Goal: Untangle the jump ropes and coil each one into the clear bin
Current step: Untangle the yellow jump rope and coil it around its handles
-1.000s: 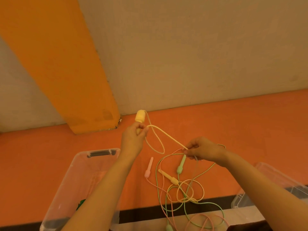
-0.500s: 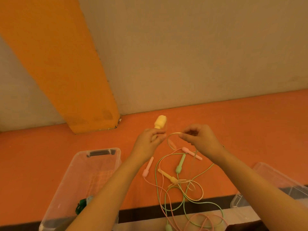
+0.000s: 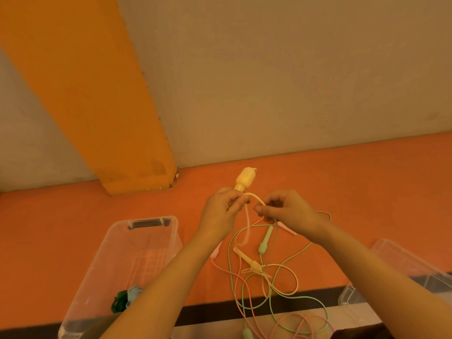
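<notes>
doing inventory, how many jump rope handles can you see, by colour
yellow plastic handles: 2
green plastic handles: 2
pink plastic handles: 2
total: 6 handles

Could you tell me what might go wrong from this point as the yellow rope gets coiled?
1. The yellow rope, pinched between the left hand and right hand, runs down into a pile with the green rope and pink rope; pulling could tighten the tangle.
2. The second yellow handle lies among those loops and may snag.
3. The clear bin sits off to the left, so a dragged coil could carry other ropes along.
</notes>
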Tool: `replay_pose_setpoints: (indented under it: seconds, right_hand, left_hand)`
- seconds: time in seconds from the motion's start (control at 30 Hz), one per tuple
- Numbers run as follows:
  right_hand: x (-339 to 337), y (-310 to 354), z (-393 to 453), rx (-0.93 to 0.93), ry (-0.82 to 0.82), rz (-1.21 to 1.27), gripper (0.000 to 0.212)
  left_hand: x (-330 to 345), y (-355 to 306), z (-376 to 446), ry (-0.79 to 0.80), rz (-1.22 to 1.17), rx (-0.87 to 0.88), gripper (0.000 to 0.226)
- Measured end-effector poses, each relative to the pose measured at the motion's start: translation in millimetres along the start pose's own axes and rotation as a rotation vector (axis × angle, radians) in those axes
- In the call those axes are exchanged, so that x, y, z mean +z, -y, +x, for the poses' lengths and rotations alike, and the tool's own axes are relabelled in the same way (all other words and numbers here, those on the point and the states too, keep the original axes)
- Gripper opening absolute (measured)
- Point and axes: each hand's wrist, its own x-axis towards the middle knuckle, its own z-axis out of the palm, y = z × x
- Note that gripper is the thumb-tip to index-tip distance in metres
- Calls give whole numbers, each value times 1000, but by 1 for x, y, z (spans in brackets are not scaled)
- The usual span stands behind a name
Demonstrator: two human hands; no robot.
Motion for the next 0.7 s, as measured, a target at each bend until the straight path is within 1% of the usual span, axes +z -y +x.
replay_pose_setpoints:
  seconds: [0.13,0.17,0.23,0.33,0.4,0.43,0.5,0.6,0.7]
  right_hand:
    - [2,-8,1,100,199,-100,4]
    - [1,-10,0,123,220,-132,4]
    - [-2,-13,1,160,169,-144,9]
    - [-8,-9,2,167,-45,-6,12]
    - [-14,-3,2,129,-162,75,9]
    - [-16,-1,2,99,-200,105,7]
    - [-18,2,1,46,-253,139,10]
    - [-15,5,0,-41,-267,51,13]
    - [-6,10,-3,-134,-245,-52,10]
  left_hand:
    - [-9,0,3,-175,-75,-30,15]
    - [-13,0,5,-211,-88,-42,15]
    - [-19,3,7,-259,-90,-71,16]
    - [-23,8,10,-284,-69,-102,17]
    - [-24,11,12,-256,-31,-124,18]
    - [-23,12,12,-233,5,-139,18]
    - [-22,11,13,-194,79,-177,24]
    - [-17,5,10,-126,68,-189,33]
    - [-7,-3,5,34,-14,-148,28]
